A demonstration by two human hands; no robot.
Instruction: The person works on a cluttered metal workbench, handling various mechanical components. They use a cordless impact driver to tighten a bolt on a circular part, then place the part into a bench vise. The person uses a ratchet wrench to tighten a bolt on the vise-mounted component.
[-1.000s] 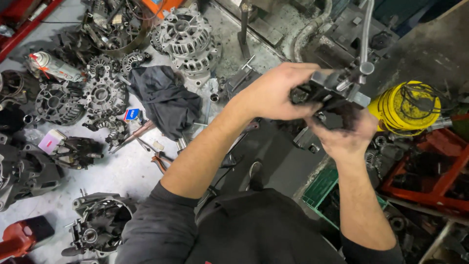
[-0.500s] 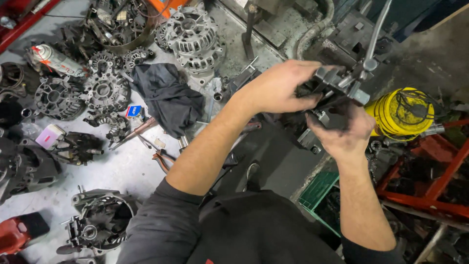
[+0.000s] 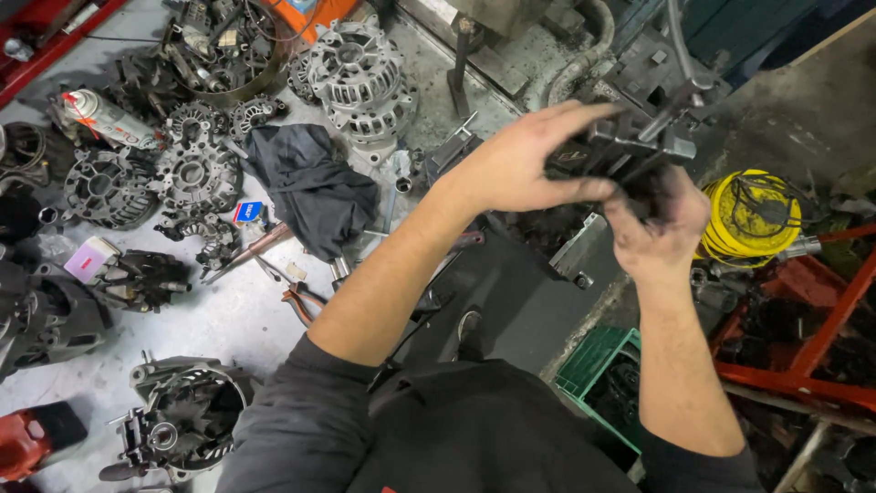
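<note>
Greasy dark metal part (image 3: 630, 151), blocky w/ squared-off lugs, sits up at far right centre, clamped between both hands. Left hand (image 3: 525, 164) lies over its left side, fingers stretched flat across the top, thumb under; right hand (image 3: 659, 224) cups it from below and near side, fingers curled up around the black underside. Both hands are smeared w/ grime. A thin steel rod (image 3: 680, 46) rises from the part toward the far edge.

Just right of the right hand: yellow spool (image 3: 753, 215), round, wound w/ dark wire. Near right, a green plastic crate (image 3: 598, 365) w/ ribbed walls, and beside it a red-painted steel frame (image 3: 812, 338), angular tubing.

Left half is pale, stained floor (image 3: 237, 319) strewn w/ alternator pieces. Cast aluminium alternator housing (image 3: 360, 78), finned and silvery, far centre-left. Black crumpled rag (image 3: 310, 187) just near of it, soft folds. Left of the rag, dark round ribbed end frames (image 3: 192, 169), matte and oily. Spray can (image 3: 105, 119) lying on its side at far left, red nozzle. Orange-handled pliers (image 3: 301, 297) on the floor near the left forearm. Another open alternator shell (image 3: 187, 415), near left, copper-dark windings inside. Small pink card (image 3: 88, 260) at left, flat.

Person wears a dark grey long-sleeve top, sleeves pushed up past elbows.
</note>
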